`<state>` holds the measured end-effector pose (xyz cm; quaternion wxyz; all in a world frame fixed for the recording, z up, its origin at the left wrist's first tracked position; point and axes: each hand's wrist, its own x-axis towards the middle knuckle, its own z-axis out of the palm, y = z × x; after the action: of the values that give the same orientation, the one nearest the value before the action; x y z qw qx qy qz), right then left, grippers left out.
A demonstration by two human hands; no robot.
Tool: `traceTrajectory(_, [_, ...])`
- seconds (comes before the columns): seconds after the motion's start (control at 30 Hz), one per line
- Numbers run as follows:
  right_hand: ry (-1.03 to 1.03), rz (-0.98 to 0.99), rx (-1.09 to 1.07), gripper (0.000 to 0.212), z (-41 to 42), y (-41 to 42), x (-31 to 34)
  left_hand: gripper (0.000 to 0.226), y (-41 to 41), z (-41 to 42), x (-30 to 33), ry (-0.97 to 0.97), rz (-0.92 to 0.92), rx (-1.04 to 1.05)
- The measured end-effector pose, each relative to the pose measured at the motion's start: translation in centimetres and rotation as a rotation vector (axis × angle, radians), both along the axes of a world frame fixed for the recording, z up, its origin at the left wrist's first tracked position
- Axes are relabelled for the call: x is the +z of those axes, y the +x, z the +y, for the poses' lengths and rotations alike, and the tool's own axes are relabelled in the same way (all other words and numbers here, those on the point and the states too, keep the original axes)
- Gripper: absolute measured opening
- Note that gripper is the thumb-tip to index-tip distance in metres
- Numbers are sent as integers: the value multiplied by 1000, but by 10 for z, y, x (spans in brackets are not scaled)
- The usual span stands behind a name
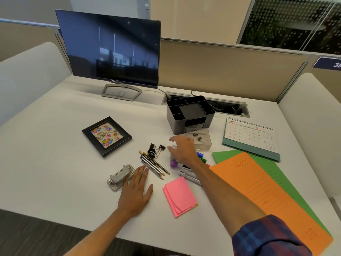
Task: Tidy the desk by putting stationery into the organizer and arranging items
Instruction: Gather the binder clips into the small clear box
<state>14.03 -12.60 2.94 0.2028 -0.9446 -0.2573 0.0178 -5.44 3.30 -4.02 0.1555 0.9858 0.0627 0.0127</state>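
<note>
The right hand (181,149) reaches over the markers (200,157) in the middle of the counter (55,145), fingers spread and slightly curved, gripping nothing that shows; something small and white sits under the fingertips, too hidden to name. The left hand (135,189) lies flat and open on the counter, its fingers just touching the hole punch (120,177).

By my reading the sorting has barely begun: the organizer (190,112) stands behind the right hand with its top compartments looking bare. The step in hand seems to be picking up the first pens or markers. The next move calls for closing the fingers on one or several, lifting them over the clear plastic box (200,138) and dropping them upright into a deep compartment.

That box, with two binder clips inside, sits just in front of the organizer, right on the path. More binder clips (155,149) and a row of pencils (154,164) lie left of the hand, close enough to be knocked. Pink sticky notes (180,196) lie nearer the person, an orange folder (262,191) over a green folder (287,174) to the right, a desk calendar (251,135) beyond them. A picture frame (107,136) lies flat on the left, a monitor (110,50) at the back.
</note>
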Motion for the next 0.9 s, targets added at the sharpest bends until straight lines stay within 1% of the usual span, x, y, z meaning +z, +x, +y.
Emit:
traceTrajectory(0.07, [-48, -4, 69, 35, 9, -6, -1, 80, 0, 0, 1, 6, 1, 1])
traceTrajectory(0.2, [-83, 2, 204, 34, 25, -19, -7, 73, -1, 0, 2, 27, 7, 8])
traceTrajectory(0.33, [-163, -35, 336, 38, 36, -27, -13, 73, 0, -1, 1, 14, 14, 6])
traceTrajectory(0.43, [-235, -73, 386, 38, 42, -29, -13, 73, 0, 0, 0, 26, 17, 6])
traceTrajectory(0.53, [-257, -109, 392, 34, 44, -30, -12, 73, 0, 1, -1, 25, 18, 5])
traceTrajectory(0.7, [-223, -153, 371, 26, 46, -28, -7, 72, 1, 0, 0, 18, -6, 7])
traceTrajectory(0.8, [-166, -147, 350, 24, 44, -26, -6, 71, 0, 0, 0, 20, -9, 7])
traceTrajectory(0.9, [-49, -84, 269, 20, 40, -24, -4, 71, 0, 0, -1, 24, -12, 4])
